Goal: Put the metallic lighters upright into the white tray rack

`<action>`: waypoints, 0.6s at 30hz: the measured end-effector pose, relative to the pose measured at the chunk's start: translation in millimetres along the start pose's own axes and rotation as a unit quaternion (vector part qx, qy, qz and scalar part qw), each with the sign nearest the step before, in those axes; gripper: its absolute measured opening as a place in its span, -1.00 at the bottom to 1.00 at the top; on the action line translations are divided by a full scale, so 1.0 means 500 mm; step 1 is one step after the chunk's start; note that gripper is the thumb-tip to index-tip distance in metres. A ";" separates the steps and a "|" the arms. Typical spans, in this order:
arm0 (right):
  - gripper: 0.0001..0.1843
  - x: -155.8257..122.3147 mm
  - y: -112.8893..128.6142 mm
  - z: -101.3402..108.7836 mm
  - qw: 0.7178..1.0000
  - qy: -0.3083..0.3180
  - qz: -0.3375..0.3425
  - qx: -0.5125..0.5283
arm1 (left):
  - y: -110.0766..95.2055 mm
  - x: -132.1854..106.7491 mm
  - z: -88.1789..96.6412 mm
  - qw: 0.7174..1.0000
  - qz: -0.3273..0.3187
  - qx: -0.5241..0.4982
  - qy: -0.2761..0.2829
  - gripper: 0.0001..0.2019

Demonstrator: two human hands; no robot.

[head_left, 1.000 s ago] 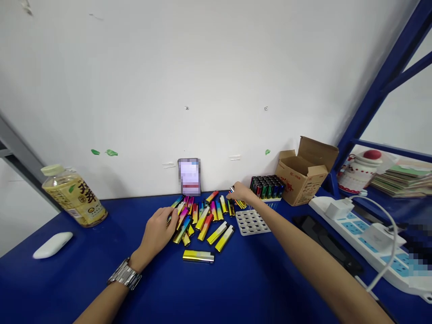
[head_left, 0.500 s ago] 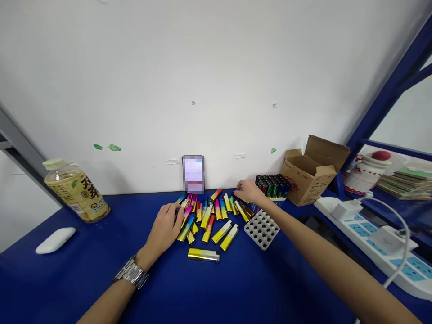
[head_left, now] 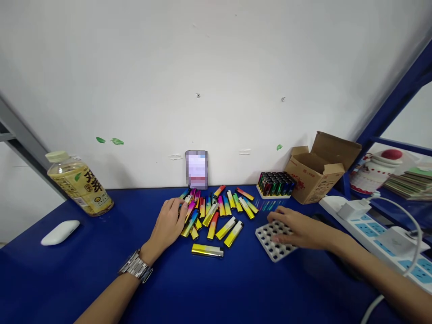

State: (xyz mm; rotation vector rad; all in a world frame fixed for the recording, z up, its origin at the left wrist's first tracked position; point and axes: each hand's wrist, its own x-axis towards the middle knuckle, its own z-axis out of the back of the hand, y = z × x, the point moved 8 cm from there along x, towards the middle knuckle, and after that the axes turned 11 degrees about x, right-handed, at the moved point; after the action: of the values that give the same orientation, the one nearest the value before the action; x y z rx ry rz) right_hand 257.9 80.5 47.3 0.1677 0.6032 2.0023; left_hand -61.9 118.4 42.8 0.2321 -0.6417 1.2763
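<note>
At the left end of a loose heap of shiny multicoloured lighters (head_left: 222,206) rests my left hand (head_left: 169,219), wearing a metal watch. Its fingers are curled together, and the dark end of a lighter shows between thumb and forefinger. My right hand (head_left: 300,228) grips a pale holed tray (head_left: 274,252) at its right side, thumb over the holes and fingers by the far edge. Another tray of upright lighters (head_left: 276,183) stands behind it, by the wall. A single yellow-and-silver lighter (head_left: 207,250) lies in front of the heap.
A phone (head_left: 196,170) leans on the wall behind the heap. An open cardboard box (head_left: 312,173) and a white power strip (head_left: 374,238) with a cable are at right. On the left are a drink bottle (head_left: 81,184) and a white rounded case (head_left: 60,232).
My right hand has come back from beside the upright lighters to the holed tray, which is now turned slightly. My left hand stays at the heap. The view has shifted a little.
</note>
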 end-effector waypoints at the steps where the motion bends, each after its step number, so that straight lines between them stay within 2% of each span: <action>1: -0.65 -0.015 0.000 -0.009 1.000 0.010 -0.004 0.001 | -0.006 0.001 0.010 1.000 -0.008 -0.001 -0.013 -0.69; 3: -0.71 -0.037 0.022 -0.028 0.999 0.022 0.019 0.029 | -0.035 -0.002 0.033 0.998 -0.044 -0.008 -0.039 -0.73; 5: -0.73 -0.046 0.048 -0.044 0.998 0.010 0.037 0.040 | -0.091 -0.012 0.052 0.992 -0.119 -0.013 -0.040 -0.76; 9: -0.74 -0.035 0.075 -0.064 0.997 -0.068 0.044 0.003 | -0.227 -0.063 0.044 0.954 -0.294 0.022 0.058 -0.61; 11: -0.76 -0.025 0.076 -0.068 0.991 -0.122 0.044 -0.019 | -0.271 -0.092 0.028 0.928 -0.354 0.031 0.115 -0.53; 14: -0.77 -0.011 0.075 -0.071 0.980 -0.188 0.049 -0.048 | -0.287 -0.108 0.018 0.922 -0.363 0.019 0.131 -0.54; 18: -0.80 -0.002 0.071 -0.068 0.965 -0.250 0.048 -0.066 | -0.269 -0.108 0.034 0.936 -0.335 -0.057 0.093 -0.75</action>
State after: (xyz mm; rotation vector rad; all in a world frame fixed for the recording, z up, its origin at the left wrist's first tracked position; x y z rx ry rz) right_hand 218.2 54.8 35.1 0.6098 0.1384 1.9791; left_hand 51.1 26.3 50.9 0.2060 -0.4153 0.5914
